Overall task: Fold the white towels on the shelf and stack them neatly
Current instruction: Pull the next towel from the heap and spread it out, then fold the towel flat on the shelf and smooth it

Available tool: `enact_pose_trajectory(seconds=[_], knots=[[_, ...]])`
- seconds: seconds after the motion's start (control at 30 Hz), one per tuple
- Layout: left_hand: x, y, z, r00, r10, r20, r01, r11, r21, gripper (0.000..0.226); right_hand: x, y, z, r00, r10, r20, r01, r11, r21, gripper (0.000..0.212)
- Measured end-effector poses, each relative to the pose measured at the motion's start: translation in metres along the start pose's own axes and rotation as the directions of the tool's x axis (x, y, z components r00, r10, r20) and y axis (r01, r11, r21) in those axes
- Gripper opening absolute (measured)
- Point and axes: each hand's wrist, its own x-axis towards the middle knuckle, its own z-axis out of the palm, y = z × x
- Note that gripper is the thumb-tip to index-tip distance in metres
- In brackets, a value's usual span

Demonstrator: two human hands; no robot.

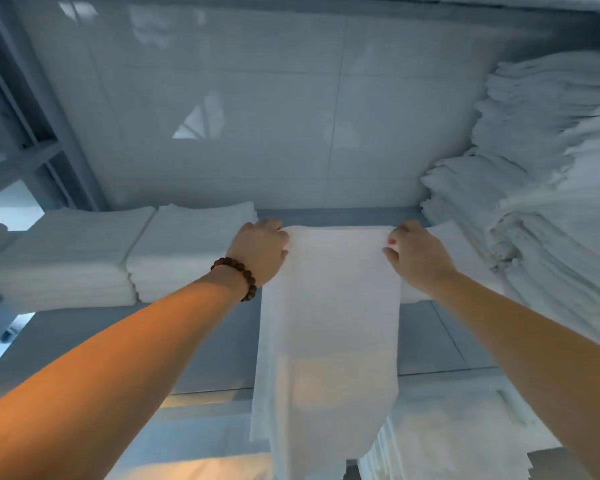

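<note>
both forearms [118, 358] reach up to the shelf [326, 213]. left hand [258, 251], a brown bead bracelet [239, 277] on its wrist, curls its fingers round the far left corner of a white towel [329, 341]; right hand [418, 254] pinches the far right corner between thumb and fingers. the towel's far end lies flat on the shelf, and the rest hangs down over the front edge. two stacks of folded towels [125, 258] sit at the shelf's left end, just beside the left hand; a tall, loose pile of towels [534, 202] fills the right end.
</note>
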Motion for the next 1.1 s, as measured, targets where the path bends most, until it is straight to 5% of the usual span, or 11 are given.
enact_pose_trajectory(seconds=[0.33, 0.63, 0.73, 0.83, 0.93, 1.1], knots=[[0.086, 0.017, 0.174, 0.968, -0.172, 0.183, 0.140, 0.975, 0.174, 0.087, 0.107, 0.027, 0.170, 0.982, -0.048, 0.183, 0.109, 0.934, -0.340, 0.067], [0.134, 0.005, 0.241, 0.941, -0.284, 0.183, 0.255, 0.952, 0.169, 0.080, 0.165, 0.035, 0.244, 0.979, -0.076, 0.189, 0.154, 0.883, -0.443, 0.053], [0.135, 0.013, 0.238, 0.934, -0.284, 0.216, 0.244, 0.950, 0.197, 0.068, 0.166, 0.035, 0.248, 0.974, -0.070, 0.214, 0.155, 0.899, -0.409, 0.048], [0.125, 0.039, 0.227, 0.939, -0.233, 0.253, 0.240, 0.971, 0.002, 0.052, 0.150, 0.028, 0.246, 0.962, -0.125, 0.243, 0.183, 0.954, -0.236, 0.049], [0.098, 0.077, 0.218, 0.918, -0.158, 0.363, 0.239, 0.952, -0.189, 0.057, 0.114, 0.016, 0.245, 0.917, -0.174, 0.359, 0.218, 0.972, -0.086, 0.055], [0.044, 0.109, 0.201, 0.873, -0.153, 0.463, 0.272, 0.941, -0.202, 0.065, 0.053, 0.010, 0.235, 0.896, -0.130, 0.424, 0.146, 0.989, -0.007, 0.057]])
